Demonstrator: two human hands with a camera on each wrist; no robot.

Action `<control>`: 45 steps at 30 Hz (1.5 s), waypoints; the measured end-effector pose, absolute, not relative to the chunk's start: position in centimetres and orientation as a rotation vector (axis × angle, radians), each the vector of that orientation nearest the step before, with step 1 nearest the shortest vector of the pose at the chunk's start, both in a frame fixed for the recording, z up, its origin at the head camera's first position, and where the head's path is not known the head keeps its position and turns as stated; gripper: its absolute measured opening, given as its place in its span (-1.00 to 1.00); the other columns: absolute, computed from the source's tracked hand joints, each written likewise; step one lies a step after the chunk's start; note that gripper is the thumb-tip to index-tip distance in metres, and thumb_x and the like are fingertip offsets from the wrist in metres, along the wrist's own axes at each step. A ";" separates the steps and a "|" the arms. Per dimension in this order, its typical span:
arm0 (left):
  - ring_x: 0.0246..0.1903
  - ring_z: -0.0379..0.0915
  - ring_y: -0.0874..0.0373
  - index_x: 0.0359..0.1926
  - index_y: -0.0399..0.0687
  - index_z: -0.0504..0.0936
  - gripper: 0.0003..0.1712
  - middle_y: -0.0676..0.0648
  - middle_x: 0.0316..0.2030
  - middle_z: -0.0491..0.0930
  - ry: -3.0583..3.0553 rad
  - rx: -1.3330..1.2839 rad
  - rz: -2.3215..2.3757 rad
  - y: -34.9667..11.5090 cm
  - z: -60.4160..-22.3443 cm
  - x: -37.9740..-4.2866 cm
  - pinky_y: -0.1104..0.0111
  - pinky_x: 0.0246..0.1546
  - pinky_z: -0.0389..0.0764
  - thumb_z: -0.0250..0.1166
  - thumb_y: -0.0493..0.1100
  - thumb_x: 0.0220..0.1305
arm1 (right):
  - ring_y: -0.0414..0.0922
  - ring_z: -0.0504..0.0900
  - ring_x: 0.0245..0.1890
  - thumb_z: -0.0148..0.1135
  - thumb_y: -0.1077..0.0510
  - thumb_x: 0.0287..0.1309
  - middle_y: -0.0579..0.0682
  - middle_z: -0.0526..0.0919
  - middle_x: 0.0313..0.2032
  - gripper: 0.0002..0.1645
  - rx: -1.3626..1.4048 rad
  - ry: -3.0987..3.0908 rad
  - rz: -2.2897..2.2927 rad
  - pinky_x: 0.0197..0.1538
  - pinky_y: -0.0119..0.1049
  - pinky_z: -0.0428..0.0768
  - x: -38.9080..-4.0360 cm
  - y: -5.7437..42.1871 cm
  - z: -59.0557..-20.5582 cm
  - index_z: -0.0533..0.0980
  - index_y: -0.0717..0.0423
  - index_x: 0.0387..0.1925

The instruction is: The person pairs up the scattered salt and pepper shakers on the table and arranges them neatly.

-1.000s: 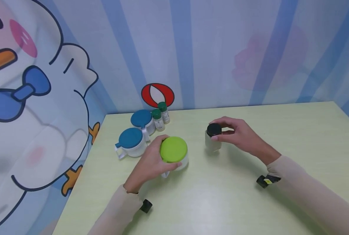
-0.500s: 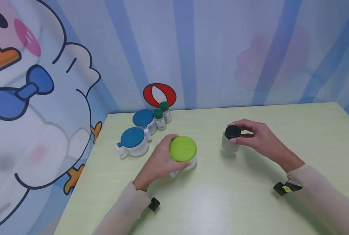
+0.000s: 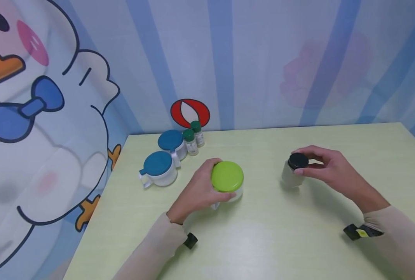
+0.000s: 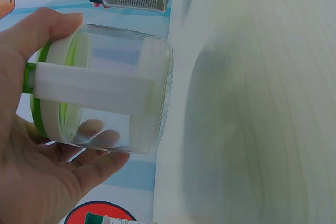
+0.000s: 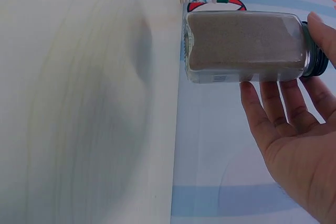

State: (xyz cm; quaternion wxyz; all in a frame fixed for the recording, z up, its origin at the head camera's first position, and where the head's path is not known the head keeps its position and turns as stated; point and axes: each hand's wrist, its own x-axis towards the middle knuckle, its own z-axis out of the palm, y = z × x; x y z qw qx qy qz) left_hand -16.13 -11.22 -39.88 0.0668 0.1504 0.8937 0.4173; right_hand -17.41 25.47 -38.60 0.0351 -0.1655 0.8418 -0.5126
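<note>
At the far left of the group on the table [image 3: 263,241], the front blue-lidded jar [image 3: 157,164] and the rear blue-lidded jar [image 3: 170,140] are seen, with two green-capped bottles [image 3: 191,146] just beside the latter. Rightward, the green-lidded glass jar [image 3: 227,177] is held from above by the left hand [image 3: 201,189], its thumb and fingers being spread wide around lid and wall; the white handle is turned toward the person. Well to the right, at much the same depth, the black-capped glass bottle [image 5: 247,45], filled with brownish powder, is gripped narrowly at its cap by the right hand [image 3: 335,173]. The bottle's long axis is kept near upright, its body hung below the grip, and bare tabletop is left between it and the jar. Both bases seem to be lifted off the surface, though contact cannot be judged with certainty.
</note>
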 end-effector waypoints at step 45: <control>0.01 0.42 0.26 0.37 0.05 0.29 0.01 0.13 0.14 0.41 2.602 0.745 1.317 -3.6 -40.0 -17.1 0.35 -0.05 0.59 0.63 0.08 -0.06 | -0.57 0.53 0.04 0.41 0.17 0.25 -0.24 0.54 0.15 -0.45 -0.294 2.810 -1.429 -0.16 -0.51 0.66 -14.4 35.3 -40.9 0.52 0.07 0.26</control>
